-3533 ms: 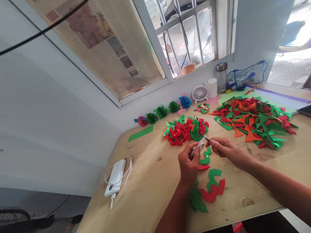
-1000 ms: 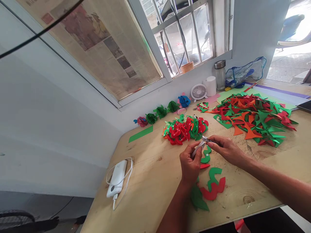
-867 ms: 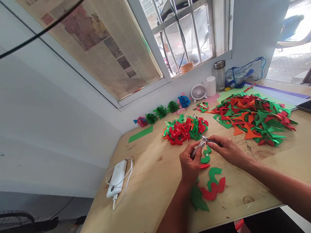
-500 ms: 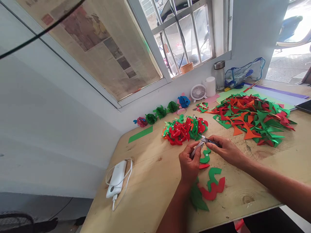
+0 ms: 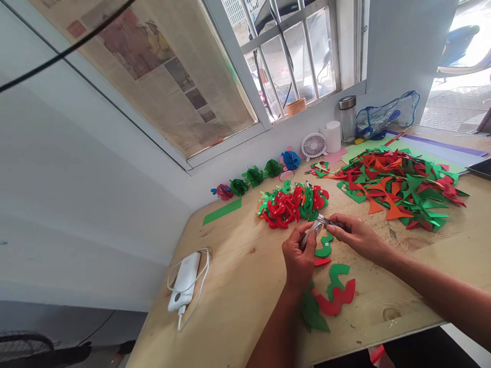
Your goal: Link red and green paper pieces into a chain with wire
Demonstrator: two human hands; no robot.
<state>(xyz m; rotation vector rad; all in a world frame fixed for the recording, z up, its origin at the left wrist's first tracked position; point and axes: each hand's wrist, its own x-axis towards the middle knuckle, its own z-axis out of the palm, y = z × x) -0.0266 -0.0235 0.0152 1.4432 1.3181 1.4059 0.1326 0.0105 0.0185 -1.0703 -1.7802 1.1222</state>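
Note:
My left hand [image 5: 301, 255] pinches a small pale strip [image 5: 311, 232] over the wooden table. Held in my right hand [image 5: 355, 235] are dark-handled scissors [image 5: 326, 221], whose metal tips meet the strip's upper end. Just below the hands lies a wavy green piece [image 5: 324, 249] with a small white square on it. Nearer the table's front edge, a green curvy piece [image 5: 337, 278] touches a red wavy one [image 5: 337, 301]. A dark green leaf-like piece [image 5: 315, 314] is partly hidden by my left forearm. Behind the hands sits a pile of red and green cut shapes [image 5: 284, 207].
A large heap of red, orange and green scraps [image 5: 402, 184] covers the right side. At the back stand a small fan [image 5: 313, 146], a white roll [image 5: 332, 137] and a glass bottle [image 5: 347, 122]. A white power bank [image 5: 184, 281] with its cable lies left.
The scissors' tips have shifted slightly at the top of the pale strip. Both hands stay in nearly the same place.

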